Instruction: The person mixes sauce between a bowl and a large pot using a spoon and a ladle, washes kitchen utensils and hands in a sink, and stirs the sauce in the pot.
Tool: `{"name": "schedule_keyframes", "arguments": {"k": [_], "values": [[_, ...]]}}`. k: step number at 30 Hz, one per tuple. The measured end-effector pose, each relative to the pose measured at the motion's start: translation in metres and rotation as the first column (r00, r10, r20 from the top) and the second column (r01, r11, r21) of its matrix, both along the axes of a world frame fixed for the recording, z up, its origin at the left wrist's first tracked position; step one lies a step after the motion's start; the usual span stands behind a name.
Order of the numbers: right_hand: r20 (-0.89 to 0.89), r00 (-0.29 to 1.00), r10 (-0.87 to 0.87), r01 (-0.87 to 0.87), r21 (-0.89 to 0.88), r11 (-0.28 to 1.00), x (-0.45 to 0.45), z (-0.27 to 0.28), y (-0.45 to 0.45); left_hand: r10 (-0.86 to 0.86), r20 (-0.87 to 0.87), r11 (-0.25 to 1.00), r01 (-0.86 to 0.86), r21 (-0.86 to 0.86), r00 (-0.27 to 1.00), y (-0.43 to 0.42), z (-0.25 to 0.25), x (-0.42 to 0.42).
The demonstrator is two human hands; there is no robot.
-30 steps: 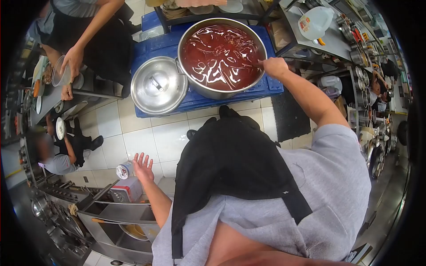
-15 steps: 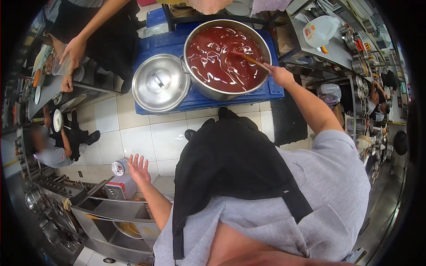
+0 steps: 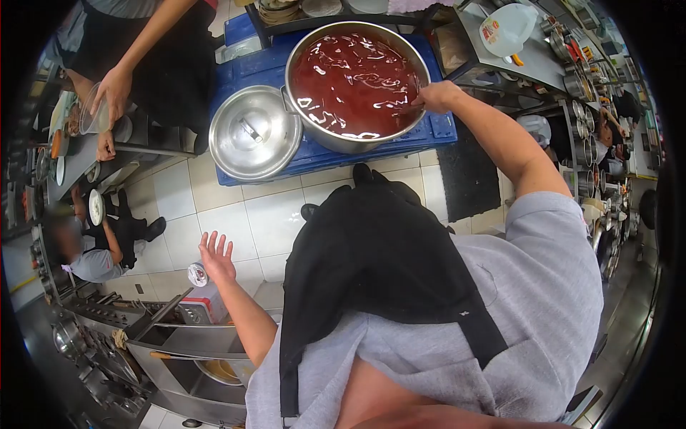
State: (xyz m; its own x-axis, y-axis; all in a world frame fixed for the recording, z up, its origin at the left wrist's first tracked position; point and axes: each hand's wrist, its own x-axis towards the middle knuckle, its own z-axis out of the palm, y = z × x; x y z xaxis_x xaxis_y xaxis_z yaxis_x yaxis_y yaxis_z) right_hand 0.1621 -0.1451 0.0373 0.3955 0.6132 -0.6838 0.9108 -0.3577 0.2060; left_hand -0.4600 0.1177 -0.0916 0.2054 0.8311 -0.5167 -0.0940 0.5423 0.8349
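Observation:
A large steel pot (image 3: pixel 350 146) full of glossy dark red liquid (image 3: pixel 346 89) stands on a blue chest-like surface (image 3: pixel 236 71). At its right rim, my right hand (image 3: pixel 439 97) is closed around a wooden stirring stick, now almost wholly hidden by the fingers and liquid. What is on the stick's lower end cannot be seen. Left of the pot, a round steel lid (image 3: pixel 275 146) lies with its handle up. My left hand (image 3: pixel 217 257) hangs low at the left, fingers spread and holding nothing, close to a small white tub (image 3: pixel 197 274).
A co-worker's hand (image 3: pixel 113 93) holds a clear plastic container (image 3: pixel 91 111) at the left counter. Another person (image 3: pixel 96 247) stands farther left with a white dish. A plastic jug (image 3: pixel 509 30) sits on the right-hand counter. Behind my left arm is a steel unit (image 3: pixel 207 350).
My right hand has shifted closer over the pot's right rim, and the stick's shaft, visible before, is now mostly hidden. Ripples in the red liquid have changed. My left hand stays open.

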Motion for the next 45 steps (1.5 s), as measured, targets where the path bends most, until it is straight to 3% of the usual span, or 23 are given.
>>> {"name": "schedule_keyframes", "arguments": {"k": [1, 3, 5, 9, 11, 13, 18, 22, 29, 31, 32, 34, 38, 40, 44, 45], "values": [[-0.135, 0.989, -0.063, 0.069, 0.036, 0.997, 0.009, 0.001, -0.006, 0.001, 0.004, 1.000, -0.001, 0.007, 1.000, 0.001, 0.000, 0.000], [-0.196, 0.978, -0.074, 0.091, 0.080, 0.993, 0.032, -0.030, -0.031, 0.010, 0.003, 1.000, -0.010, -0.002, 1.000, -0.003, -0.005, -0.005], [-0.338, 0.907, -0.252, 0.347, 0.260, 0.901, 0.034, -0.040, -0.047, 0.018, 0.000, 1.000, -0.018, -0.012, 1.000, -0.012, -0.013, -0.013], [-0.269, 0.862, -0.429, 0.505, 0.391, 0.770, 0.018, -0.052, -0.055, 0.041, -0.014, 0.996, -0.042, -0.076, 0.999, -0.031, -0.022, -0.017], [-0.215, 0.865, -0.453, 0.501, 0.406, 0.764, 0.011, -0.047, -0.048, 0.033, -0.030, 0.994, -0.036, -0.103, 0.999, -0.034, -0.023, -0.014], [-0.038, 0.845, -0.533, 0.501, 0.403, 0.766, 0.005, -0.037, -0.035, 0.025, -0.027, 0.995, -0.027, -0.095, 0.999, -0.032, -0.019, -0.008], [0.226, 0.898, -0.378, 0.208, 0.540, 0.815, 0.031, -0.039, -0.008, -0.016, 0.001, 0.999, 0.016, -0.051, 1.000, -0.010, -0.013, 0.007], [0.277, 0.904, -0.324, 0.139, 0.527, 0.838, 0.048, -0.037, 0.029, -0.048, 0.029, 0.999, 0.049, -0.013, 0.998, 0.002, -0.006, 0.031], [0.444, 0.883, -0.149, -0.006, 0.329, 0.944, 0.040, -0.062, 0.055, -0.086, 0.084, 0.996, 0.087, -0.003, 0.993, -0.009, -0.003, 0.070], [0.310, 0.942, -0.129, 0.109, 0.081, 0.991, 0.027, -0.060, 0.051, -0.085, 0.104, 0.996, 0.085, 0.004, 0.991, -0.014, -0.007, 0.068], [0.313, 0.942, -0.121, 0.100, 0.082, 0.992, 0.022, -0.059, 0.047, -0.075, 0.100, 0.997, 0.075, 0.000, 0.992, -0.018, -0.008, 0.064], [0.197, 0.980, 0.041, -0.050, 0.041, 0.998, 0.014, -0.057, 0.033, -0.041, 0.091, 0.999, 0.043, -0.029, 0.995, -0.025, -0.010, 0.056], [0.175, 0.981, 0.086, -0.065, -0.125, 0.990, 0.007, -0.040, 0.016, 0.034, 0.077, 0.997, -0.029, -0.065, 0.996, -0.046, -0.019, 0.028], [0.058, 0.973, 0.223, -0.196, -0.302, 0.933, 0.009, -0.018, 0.014, 0.056, 0.065, 0.996, -0.051, -0.071, 0.996, -0.056, -0.022, 0.014], [0.044, 0.971, 0.233, -0.209, -0.308, 0.928, 0.004, -0.014, 0.030, 0.099, 0.023, 0.990, -0.096, -0.100, 0.995, -0.078, -0.026, -0.009], [-0.042, 0.960, 0.275, -0.266, -0.430, 0.863, 0.000, -0.016, 0.040, 0.116, 0.004, 0.987, -0.115, -0.108, 0.993, -0.081, -0.026, -0.011]]}}
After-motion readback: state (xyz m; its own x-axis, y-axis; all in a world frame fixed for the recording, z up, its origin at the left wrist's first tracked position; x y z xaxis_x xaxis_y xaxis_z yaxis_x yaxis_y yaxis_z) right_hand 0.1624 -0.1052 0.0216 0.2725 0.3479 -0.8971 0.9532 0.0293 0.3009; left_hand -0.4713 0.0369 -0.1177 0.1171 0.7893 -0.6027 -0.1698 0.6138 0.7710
